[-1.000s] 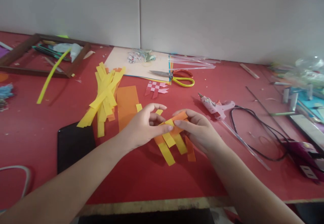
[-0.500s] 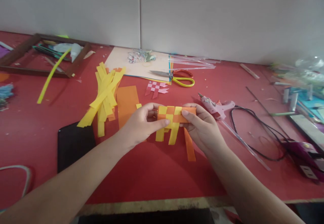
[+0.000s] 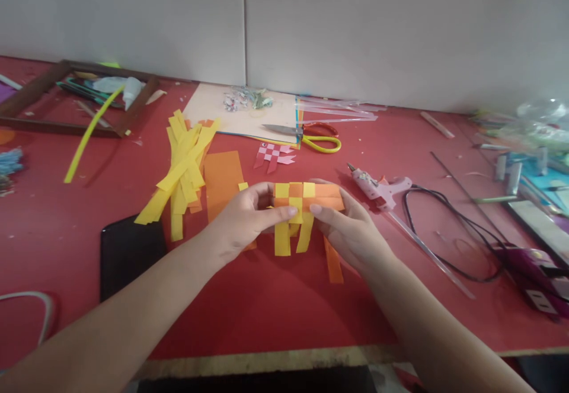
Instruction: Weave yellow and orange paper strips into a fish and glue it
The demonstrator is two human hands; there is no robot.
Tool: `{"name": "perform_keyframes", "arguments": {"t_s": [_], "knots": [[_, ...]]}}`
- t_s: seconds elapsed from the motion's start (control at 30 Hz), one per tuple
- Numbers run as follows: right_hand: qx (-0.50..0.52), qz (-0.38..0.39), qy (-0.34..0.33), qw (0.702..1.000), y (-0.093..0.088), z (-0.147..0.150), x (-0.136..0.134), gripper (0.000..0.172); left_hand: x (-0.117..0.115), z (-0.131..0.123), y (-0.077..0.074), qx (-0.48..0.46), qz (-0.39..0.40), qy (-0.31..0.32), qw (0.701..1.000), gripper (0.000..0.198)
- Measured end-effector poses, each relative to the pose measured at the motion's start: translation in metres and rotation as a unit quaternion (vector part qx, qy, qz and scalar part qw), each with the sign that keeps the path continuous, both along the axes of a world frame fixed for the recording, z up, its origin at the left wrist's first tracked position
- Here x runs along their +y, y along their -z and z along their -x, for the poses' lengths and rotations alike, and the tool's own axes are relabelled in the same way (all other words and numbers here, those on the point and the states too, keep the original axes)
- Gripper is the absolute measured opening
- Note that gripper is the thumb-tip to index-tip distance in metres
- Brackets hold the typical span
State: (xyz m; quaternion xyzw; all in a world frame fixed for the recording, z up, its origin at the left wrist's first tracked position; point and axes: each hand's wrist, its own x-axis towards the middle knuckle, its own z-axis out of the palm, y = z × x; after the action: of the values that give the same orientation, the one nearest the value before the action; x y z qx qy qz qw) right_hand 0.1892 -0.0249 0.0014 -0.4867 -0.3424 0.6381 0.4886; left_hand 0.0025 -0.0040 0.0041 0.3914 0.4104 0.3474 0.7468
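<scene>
Between both hands is a piece of woven paper strips (image 3: 296, 202), a yellow and orange checker with yellow ends hanging down and orange ends pointing right. My left hand (image 3: 251, 215) pinches its left side, thumb on the front and fingers behind. My right hand (image 3: 349, 218) grips the right part, its thumb pressed near the weave's middle. Below the right hand an orange paper strip (image 3: 334, 262) lies on the table. Partly hidden behind my left hand is an orange paper sheet (image 3: 223, 173). Farther back lies a small pink woven paper fish (image 3: 271, 155).
Yellow paper strips (image 3: 184, 168) are piled at left, near a black flat object (image 3: 128, 256). Scissors (image 3: 317, 135) rest partly on paper sheets (image 3: 204, 105). A pink glue gun (image 3: 380, 187) with a black cord sits at right. A wooden frame (image 3: 62, 125) stands back left.
My right thumb has slid left and slightly down across the weave, uncovering more of the orange ends. The woven piece has shifted slightly left and up.
</scene>
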Motion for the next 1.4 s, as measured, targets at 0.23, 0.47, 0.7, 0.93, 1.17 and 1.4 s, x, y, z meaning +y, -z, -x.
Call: {"name": "perform_keyframes", "arguments": {"t_s": [0.23, 0.47, 0.7, 0.93, 1.17, 1.4], "knots": [[-0.037, -0.021, 0.001, 0.999, 0.0008, -0.0014, 0.0011, 0.048, -0.0015, -0.0001, -0.0033, 0.053, -0.025, 0.004, 0.998, 0.036], [-0.061, -0.005, -0.046, 0.997, -0.0019, -0.0059, -0.0026, 0.055, -0.0001, 0.0008, -0.0005, 0.071, -0.018, -0.012, 0.997, 0.03], [-0.112, 0.013, -0.117, 0.987, -0.0056, -0.0056, -0.005, 0.064, -0.0005, 0.0016, -0.0014, 0.147, -0.041, 0.064, 0.986, 0.037], [-0.071, 0.009, -0.083, 0.994, -0.0042, -0.0032, -0.0019, 0.064, -0.0013, 0.0024, -0.008, 0.157, -0.046, 0.1, 0.981, 0.033], [-0.094, 0.039, -0.068, 0.993, -0.0037, -0.0041, -0.0013, 0.072, -0.0025, 0.0003, -0.0038, 0.095, 0.066, 0.005, 0.993, 0.038], [-0.134, 0.017, -0.05, 0.99, -0.0048, -0.0041, -0.0012, 0.071, -0.0024, 0.0008, -0.0054, 0.134, -0.011, 0.046, 0.99, 0.028]]}}
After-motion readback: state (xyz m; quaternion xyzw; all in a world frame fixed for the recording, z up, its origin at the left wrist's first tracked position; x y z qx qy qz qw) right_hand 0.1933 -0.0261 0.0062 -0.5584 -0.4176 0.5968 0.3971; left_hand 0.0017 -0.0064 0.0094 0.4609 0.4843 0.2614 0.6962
